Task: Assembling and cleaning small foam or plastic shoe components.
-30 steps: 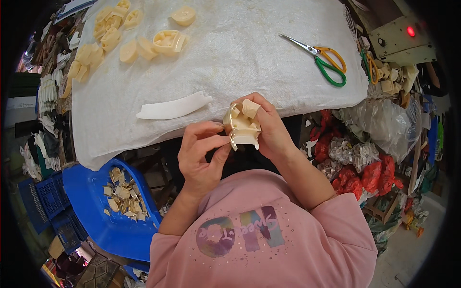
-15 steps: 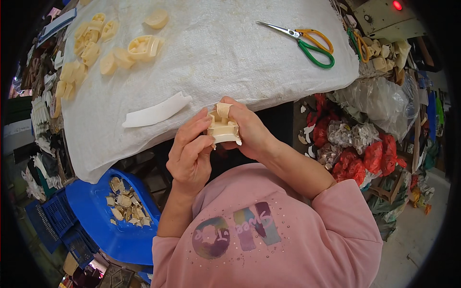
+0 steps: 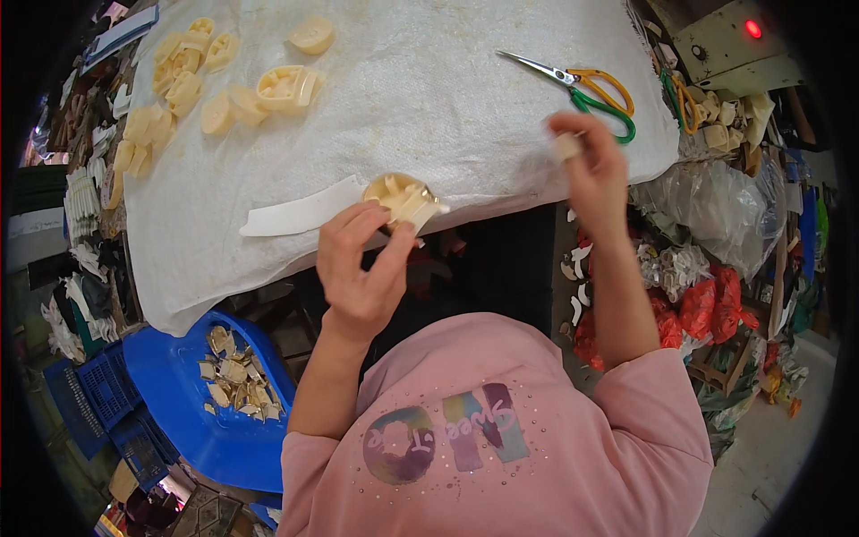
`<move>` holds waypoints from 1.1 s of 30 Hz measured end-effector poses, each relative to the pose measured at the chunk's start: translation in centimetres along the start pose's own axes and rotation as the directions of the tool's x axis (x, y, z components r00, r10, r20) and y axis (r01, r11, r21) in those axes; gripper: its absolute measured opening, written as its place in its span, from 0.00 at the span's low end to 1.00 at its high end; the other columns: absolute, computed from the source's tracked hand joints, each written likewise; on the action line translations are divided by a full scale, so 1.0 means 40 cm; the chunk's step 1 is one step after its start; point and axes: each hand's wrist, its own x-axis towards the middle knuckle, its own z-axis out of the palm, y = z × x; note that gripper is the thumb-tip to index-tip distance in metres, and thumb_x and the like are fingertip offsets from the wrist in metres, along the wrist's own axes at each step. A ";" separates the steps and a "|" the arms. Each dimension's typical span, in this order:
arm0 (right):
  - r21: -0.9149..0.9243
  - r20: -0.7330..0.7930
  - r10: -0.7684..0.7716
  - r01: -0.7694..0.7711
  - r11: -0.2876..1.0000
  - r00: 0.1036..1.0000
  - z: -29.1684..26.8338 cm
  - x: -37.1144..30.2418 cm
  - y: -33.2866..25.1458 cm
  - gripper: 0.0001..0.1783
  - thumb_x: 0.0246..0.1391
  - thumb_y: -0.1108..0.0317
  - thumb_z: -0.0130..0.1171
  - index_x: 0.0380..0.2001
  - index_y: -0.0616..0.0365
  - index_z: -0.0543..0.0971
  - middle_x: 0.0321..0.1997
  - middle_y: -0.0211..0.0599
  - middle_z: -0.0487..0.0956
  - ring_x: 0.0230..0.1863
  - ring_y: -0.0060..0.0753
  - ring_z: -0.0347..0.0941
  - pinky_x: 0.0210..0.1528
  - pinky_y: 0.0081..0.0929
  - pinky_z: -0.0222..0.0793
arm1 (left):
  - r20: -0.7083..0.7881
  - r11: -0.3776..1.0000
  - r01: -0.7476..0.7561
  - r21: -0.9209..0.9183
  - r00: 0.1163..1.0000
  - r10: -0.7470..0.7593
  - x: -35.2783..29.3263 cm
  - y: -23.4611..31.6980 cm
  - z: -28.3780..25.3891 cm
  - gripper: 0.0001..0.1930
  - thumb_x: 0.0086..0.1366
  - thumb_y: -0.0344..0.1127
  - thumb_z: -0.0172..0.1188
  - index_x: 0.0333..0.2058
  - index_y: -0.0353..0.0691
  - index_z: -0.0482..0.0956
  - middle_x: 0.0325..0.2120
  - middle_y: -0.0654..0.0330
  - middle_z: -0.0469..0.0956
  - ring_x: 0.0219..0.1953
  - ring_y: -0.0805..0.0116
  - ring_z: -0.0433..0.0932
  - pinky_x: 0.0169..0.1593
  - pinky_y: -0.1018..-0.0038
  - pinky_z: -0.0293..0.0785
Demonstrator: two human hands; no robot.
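Note:
My left hand (image 3: 358, 264) pinches a cream-coloured rounded plastic part (image 3: 403, 199) at the table's near edge. Its hollow inside, with ribs, faces up, and thin shiny scraps stick out along its rim. My right hand (image 3: 592, 174) is raised at the right, apart from the part and smeared by motion. A beige wrap (image 3: 567, 146) shows on its thumb. Just beyond that hand lie scissors (image 3: 573, 79) with one orange and one green handle, blades pointing left. Behind my left hand, a curved white strip (image 3: 291, 213) rests on the cloth.
White woven sheeting (image 3: 429, 107) covers the table. Several cream moulded parts (image 3: 286, 89) lie at its far left. Below left, a blue plastic tub (image 3: 179, 394) holds broken scraps (image 3: 237, 376). Red plastic bags (image 3: 707, 300) and clear sheeting (image 3: 716, 192) crowd the right side.
My right hand has let go of the plastic part and moved right and away, toward the scissors. The part stays in my left hand, now turned with its hollow up.

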 end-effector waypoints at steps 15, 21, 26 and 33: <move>-0.452 0.216 -0.098 0.189 0.872 0.972 -0.133 0.042 0.045 0.32 0.41 0.79 0.57 0.54 0.50 0.70 0.48 0.45 0.71 0.47 0.50 0.68 0.50 0.35 0.66 | 0.293 0.991 0.136 0.012 0.947 -0.133 0.036 -0.025 0.056 0.15 0.42 0.19 0.64 0.31 0.39 0.78 0.45 0.53 0.72 0.46 0.55 0.72 0.46 0.67 0.70; 0.075 0.641 0.256 -0.390 0.918 0.724 -0.098 -0.151 -0.046 0.43 0.39 0.65 0.68 0.60 0.56 0.62 0.37 0.34 0.69 0.37 0.27 0.67 0.39 0.26 0.65 | 0.401 0.953 0.300 -0.035 0.878 -0.262 0.052 -0.026 0.065 0.13 0.42 0.17 0.63 0.29 0.37 0.77 0.46 0.50 0.71 0.47 0.55 0.73 0.47 0.67 0.72; 0.135 0.702 0.362 -0.614 0.778 0.613 -0.044 -0.214 -0.052 0.32 0.50 0.58 0.62 0.54 0.62 0.64 0.30 0.42 0.73 0.31 0.32 0.70 0.36 0.28 0.65 | 0.374 0.935 0.342 -0.093 0.882 -0.286 0.044 -0.033 0.066 0.12 0.42 0.18 0.64 0.28 0.37 0.77 0.45 0.51 0.72 0.47 0.57 0.73 0.48 0.67 0.71; 0.210 0.731 0.309 -0.631 0.747 0.609 -0.009 -0.230 -0.041 0.25 0.51 0.61 0.61 0.49 0.61 0.68 0.26 0.39 0.75 0.26 0.30 0.72 0.32 0.26 0.66 | 0.392 0.937 0.347 -0.048 0.869 -0.302 0.049 -0.031 0.065 0.11 0.42 0.18 0.65 0.27 0.37 0.78 0.45 0.51 0.72 0.47 0.58 0.73 0.48 0.68 0.71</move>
